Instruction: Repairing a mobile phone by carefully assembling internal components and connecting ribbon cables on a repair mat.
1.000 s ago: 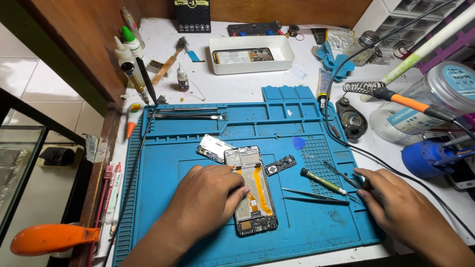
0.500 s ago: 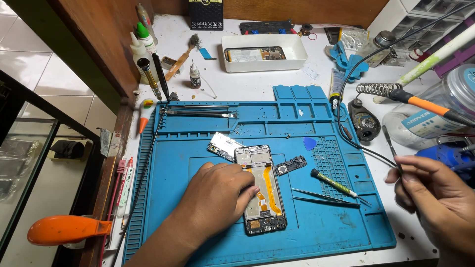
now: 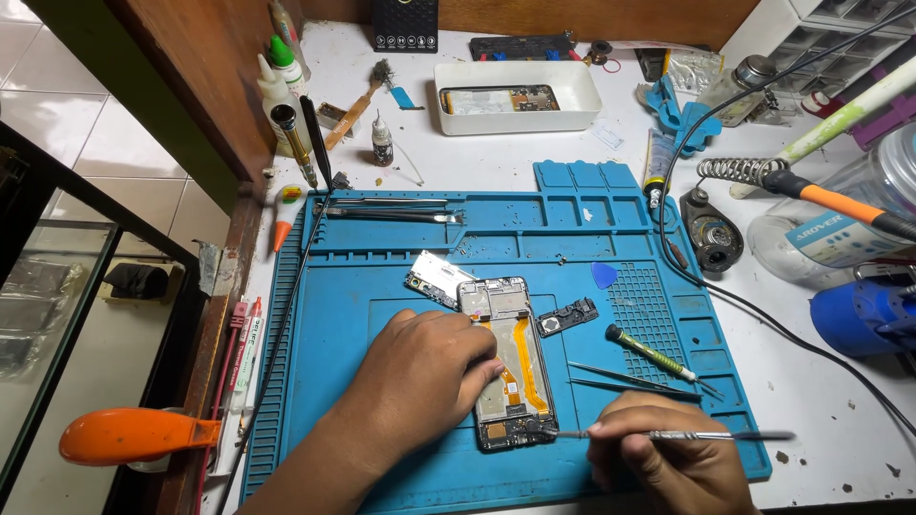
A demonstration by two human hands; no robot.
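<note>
While half a second ago raised empty-looking off the mat's right edge, right hand (image 3: 668, 467) now down at near edge of blue silicone repair mat (image 3: 382, 286), pinched round a thin metal pry tool (image 3: 668, 436), held nearly level. Tip of tool touching, or just short of, lower right corner of opened phone (image 3: 508, 367); cannot tell which. Shaft running right past the knuckles and out over the mat's corner. Reads as shift from fetching a tool to working on the lower board area.

Left hand (image 3: 425, 381) unchanged in place: palm down on mat, fingers curled against left side of phone, thumb pressing its edge, bracing rather than gripping round it.

Phone lying face down, back off, long axis pointing away from the wearer, orange flex cable (image 3: 520, 358) showing along its middle. Directly between the two hands: touching left, just up-left of right.

Outward: small circuit board (image 3: 434, 279) touching phone's top left corner; small black module (image 3: 567, 317) just right of it; blue pick (image 3: 603, 276) beyond. Green-handled screwdriver (image 3: 654, 353) and tweezers (image 3: 634, 379) on mat above right hand, apart from it. More tweezers (image 3: 386, 212) in mat's top tray. Off mat: white tray (image 3: 582, 95) with another phone, soldering iron (image 3: 830, 198) in coil stand, small bottles at far left.
</note>
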